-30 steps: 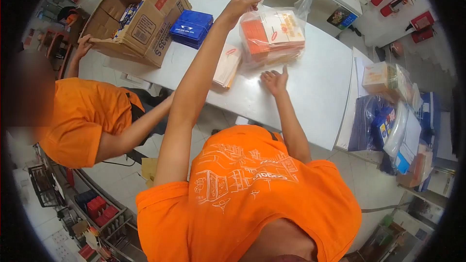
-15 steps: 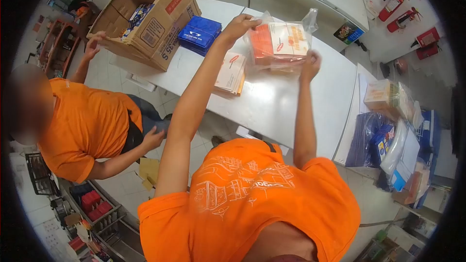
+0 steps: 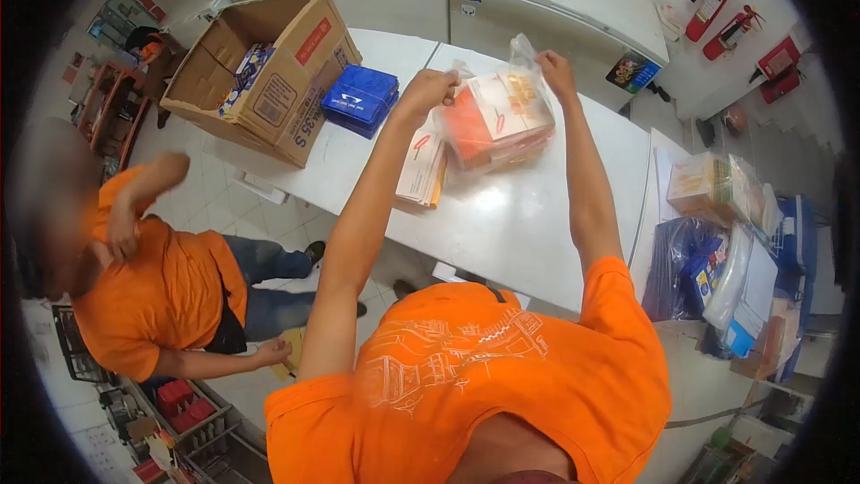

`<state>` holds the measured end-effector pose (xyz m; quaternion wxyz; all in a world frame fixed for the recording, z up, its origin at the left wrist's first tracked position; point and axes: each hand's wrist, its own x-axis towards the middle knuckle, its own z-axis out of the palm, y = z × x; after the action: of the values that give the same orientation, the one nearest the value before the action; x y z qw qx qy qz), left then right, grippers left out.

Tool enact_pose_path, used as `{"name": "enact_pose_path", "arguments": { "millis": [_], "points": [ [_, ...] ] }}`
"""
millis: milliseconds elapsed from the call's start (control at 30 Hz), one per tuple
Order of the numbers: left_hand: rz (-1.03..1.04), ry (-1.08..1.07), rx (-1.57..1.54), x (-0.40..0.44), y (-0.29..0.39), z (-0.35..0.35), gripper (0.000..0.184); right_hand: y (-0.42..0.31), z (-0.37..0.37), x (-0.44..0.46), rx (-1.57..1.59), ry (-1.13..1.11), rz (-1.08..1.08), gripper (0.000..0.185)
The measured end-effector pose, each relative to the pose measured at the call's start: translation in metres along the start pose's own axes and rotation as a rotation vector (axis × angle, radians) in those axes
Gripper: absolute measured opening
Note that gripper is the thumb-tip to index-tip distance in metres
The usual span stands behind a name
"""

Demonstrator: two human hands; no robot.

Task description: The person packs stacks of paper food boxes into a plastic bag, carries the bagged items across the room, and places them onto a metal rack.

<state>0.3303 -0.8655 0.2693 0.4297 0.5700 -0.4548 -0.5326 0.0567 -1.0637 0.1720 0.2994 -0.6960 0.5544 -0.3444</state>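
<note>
A clear plastic bag (image 3: 522,58) holds a stack of orange-and-white printed packets (image 3: 502,116) on the white table. My left hand (image 3: 430,94) is closed on the bag's upper left edge. At its upper right corner, my right hand (image 3: 557,72) pinches the plastic. Just left of the bag, partly under my left forearm, lies a loose stack of white-and-orange printed packets (image 3: 421,168). Beyond my left wrist is a pile of folded blue bags (image 3: 360,100) with a white logo.
An open cardboard box (image 3: 300,94) with blue packets inside stands at the table's left end. A co-worker in an orange shirt (image 3: 166,296) stands to the left. Chest freezers (image 3: 555,27) line the back. Plastic-wrapped goods (image 3: 699,184) sit at the right.
My right hand has moved from the bag's lower right side up to its top right corner. The bag has tilted and shifted slightly. The co-worker has raised one arm toward the chest.
</note>
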Motion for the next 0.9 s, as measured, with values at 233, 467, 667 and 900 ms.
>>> {"name": "enact_pose_path", "arguments": {
  "millis": [233, 467, 667, 900],
  "points": [
    [0.055, -0.092, -0.409, 0.002, 0.004, 0.014, 0.026, -0.074, 0.028, -0.028, -0.665, -0.108, -0.074, 0.051],
    [0.127, -0.021, -0.701, 0.000, 0.025, -0.039, 0.028, -0.051, -0.058, 0.025, 0.963, 0.119, 0.111, 0.018],
    [0.392, -0.169, -0.643, -0.026, 0.133, -0.041, 0.042, -0.157, -0.179, -0.033, 0.881, 0.071, -0.055, 0.025],
    [0.622, -0.191, -0.550, -0.075, 0.205, -0.020, 0.052, -0.191, -0.272, -0.057, 0.929, -0.101, -0.219, 0.024]
  ]
}}
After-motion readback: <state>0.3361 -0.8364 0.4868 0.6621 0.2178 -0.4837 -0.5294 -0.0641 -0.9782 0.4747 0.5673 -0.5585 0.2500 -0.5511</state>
